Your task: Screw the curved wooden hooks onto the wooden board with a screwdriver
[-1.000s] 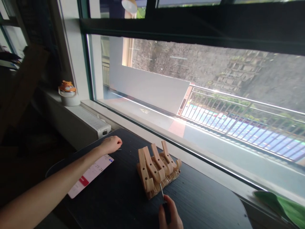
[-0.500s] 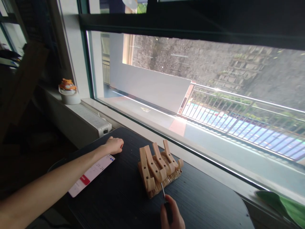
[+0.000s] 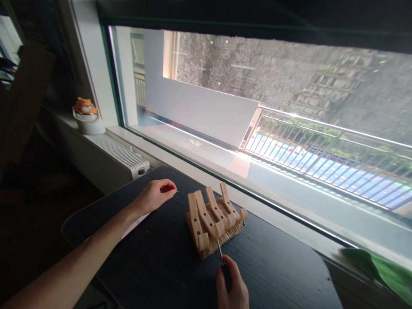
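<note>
My right hand [image 3: 234,285] is wrapped round the black handle of a screwdriver [image 3: 226,277]. Its thin metal shaft points away from me, and the far end meets the near side of the wooden hooks [image 3: 210,216]. Several of these pale, curved hooks with dark holes lie side by side, tilted, on a brown ridged block [image 3: 222,245]. To the left of the block, my left hand [image 3: 157,193] hovers low over the table with thumb and forefinger pinched together. A tiny speck shows at those fingertips, too small to name.
A dark table [image 3: 167,266] stands against the window sill [image 3: 273,223]. Under my left forearm lies a phone [image 3: 137,225], mostly hidden. A white radiator [image 3: 119,150] carries a white pot with an orange lid [image 3: 88,118]. Green cloth or leaf [image 3: 380,272] sits at right.
My left hand has moved right, toward the block, its fingers going from a fist to a pinch. The forearm now covers more of the phone. My right hand keeps its hold on the screwdriver.
</note>
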Demonstrator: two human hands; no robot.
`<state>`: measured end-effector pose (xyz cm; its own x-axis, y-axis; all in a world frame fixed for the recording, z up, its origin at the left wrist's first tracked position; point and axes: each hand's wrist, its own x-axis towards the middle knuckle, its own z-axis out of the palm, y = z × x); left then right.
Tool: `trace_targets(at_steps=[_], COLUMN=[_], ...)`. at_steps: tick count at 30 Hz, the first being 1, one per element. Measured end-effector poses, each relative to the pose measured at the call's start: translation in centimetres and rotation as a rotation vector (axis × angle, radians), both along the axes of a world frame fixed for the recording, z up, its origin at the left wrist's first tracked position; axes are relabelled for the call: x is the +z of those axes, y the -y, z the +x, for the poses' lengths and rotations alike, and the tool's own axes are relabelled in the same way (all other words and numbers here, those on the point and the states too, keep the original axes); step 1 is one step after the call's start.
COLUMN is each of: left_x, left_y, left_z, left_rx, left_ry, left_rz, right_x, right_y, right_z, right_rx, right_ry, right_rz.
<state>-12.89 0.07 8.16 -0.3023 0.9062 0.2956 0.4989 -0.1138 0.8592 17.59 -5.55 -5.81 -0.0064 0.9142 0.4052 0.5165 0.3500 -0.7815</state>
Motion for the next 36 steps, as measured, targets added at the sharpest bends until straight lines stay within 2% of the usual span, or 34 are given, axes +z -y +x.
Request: trace_targets(at_steps=[3,8,13,18,23,28,33,36], left_x=[-0.8,-2.3,-2.2,-1.6,-1.6,-1.5,-1.5,-1.9], left_y=[1.4,2.5,2.2,1.9,1.5,1.1,0.3,-0.3], left_z=[2.2,4.3,5.1,6.0,6.6,6.4,5.4,5.2], left_rx=[-0.005,-0.116,-0.254,-0.326,-0.331,-0.337,-0.252,-0.225], left_ry=[0.041,-0.016,-0.315,-0.560,-0.675,-0.694,-0.657,-0.656], left_rz=[0.029,-0.007,0.004,-0.039,-0.059,-0.052,0.106,0.134], right_x=[0.1,0.6,1.1,1.2,1.3,1.4,1.3,1.1], right_y=[0.1,0.3,0.4,0.3,0.8,1.0,0.4,0.3], right_z=[0.0,-0.2,-0.1,-0.1,-0.7,-1.0,-0.5,-0.5], right_rx=[0.008,0.034,0.042,0.042,0.008,-0.035,0.055,0.010], right_ry=[0.027,0.088,0.125,0.113,0.048,0.013,0.071,0.058], right_rz=[0.037,0.099,0.123,0.131,0.113,0.105,0.179,0.210])
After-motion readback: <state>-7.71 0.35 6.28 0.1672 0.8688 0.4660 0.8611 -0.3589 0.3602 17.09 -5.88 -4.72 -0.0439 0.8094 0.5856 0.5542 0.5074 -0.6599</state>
